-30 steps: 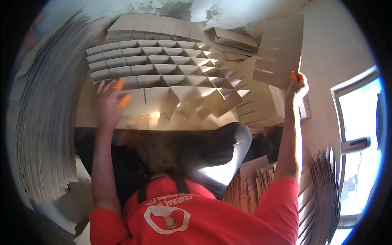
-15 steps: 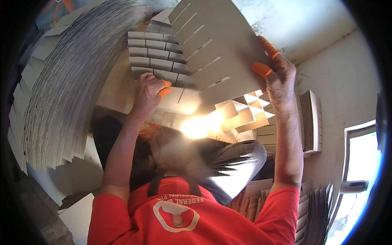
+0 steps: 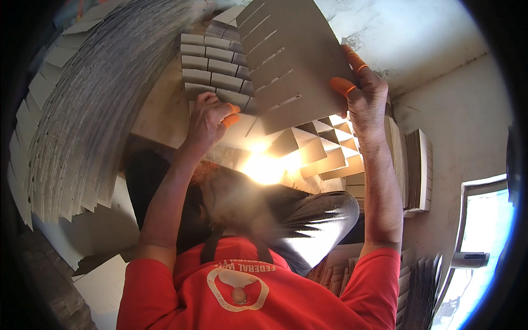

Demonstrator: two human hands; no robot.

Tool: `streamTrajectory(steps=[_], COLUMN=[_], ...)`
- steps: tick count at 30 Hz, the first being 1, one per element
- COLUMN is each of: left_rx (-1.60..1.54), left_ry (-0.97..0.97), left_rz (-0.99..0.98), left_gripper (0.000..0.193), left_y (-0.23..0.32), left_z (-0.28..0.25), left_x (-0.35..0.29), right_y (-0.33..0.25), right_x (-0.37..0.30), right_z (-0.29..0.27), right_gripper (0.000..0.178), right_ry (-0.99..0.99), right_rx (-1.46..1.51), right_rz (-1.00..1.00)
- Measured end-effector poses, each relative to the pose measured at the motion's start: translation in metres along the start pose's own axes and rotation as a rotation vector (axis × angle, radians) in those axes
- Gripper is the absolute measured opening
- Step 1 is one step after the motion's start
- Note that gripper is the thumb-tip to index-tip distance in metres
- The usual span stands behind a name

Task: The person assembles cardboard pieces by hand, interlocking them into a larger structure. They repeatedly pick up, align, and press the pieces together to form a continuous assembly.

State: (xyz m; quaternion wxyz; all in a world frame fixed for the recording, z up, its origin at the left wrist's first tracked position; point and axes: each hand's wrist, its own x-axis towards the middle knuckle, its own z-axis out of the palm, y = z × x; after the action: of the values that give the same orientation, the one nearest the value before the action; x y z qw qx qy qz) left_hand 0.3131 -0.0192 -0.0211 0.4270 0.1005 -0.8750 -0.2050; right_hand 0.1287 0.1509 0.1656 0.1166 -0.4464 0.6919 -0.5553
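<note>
My right hand (image 3: 366, 91) grips the edge of a large grey slotted cardboard sheet (image 3: 302, 66), which is tilted up with its row of slits facing left. Orange finger covers sit on its thumb and a finger. My left hand (image 3: 212, 116) is closed at the near edge of a cardboard partition (image 3: 225, 81) made of interlocked strips, its fingertips pinching the edge; orange covers show on two digits. The sheet's lower left edge overlaps the partition's right side, so whether they touch is hidden. Nearby stands another assembled partition grid (image 3: 324, 148), lit by bright glare.
A long curved stack of cardboard pieces (image 3: 104, 104) rises on the left. More slotted cardboard sheets (image 3: 421, 170) stand against the wall on the right, and further pieces (image 3: 418, 291) lie at lower right. My crossed legs (image 3: 308, 220) are below the work. A bright opening (image 3: 478, 242) is at far right.
My right hand and the sheet have shifted slightly left and up. My left hand has moved a little right along with the partition. Both holds look the same.
</note>
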Motion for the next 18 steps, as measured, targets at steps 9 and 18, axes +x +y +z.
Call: streamTrajectory(steps=[9, 18], left_rx=[-0.025, -0.017], left_ry=[-0.033, -0.003], left_rz=[-0.039, -0.028], left_gripper=[0.016, 0.017], left_y=[0.000, 0.000], left_z=[-0.001, -0.001], left_x=[0.000, 0.001], right_y=[0.011, 0.023], right_x=[0.000, -0.005], right_z=[0.007, 0.026], right_gripper=[0.060, 0.061], right_ry=[0.002, -0.146], right_rx=[-0.024, -0.195], right_rz=[-0.060, 0.030])
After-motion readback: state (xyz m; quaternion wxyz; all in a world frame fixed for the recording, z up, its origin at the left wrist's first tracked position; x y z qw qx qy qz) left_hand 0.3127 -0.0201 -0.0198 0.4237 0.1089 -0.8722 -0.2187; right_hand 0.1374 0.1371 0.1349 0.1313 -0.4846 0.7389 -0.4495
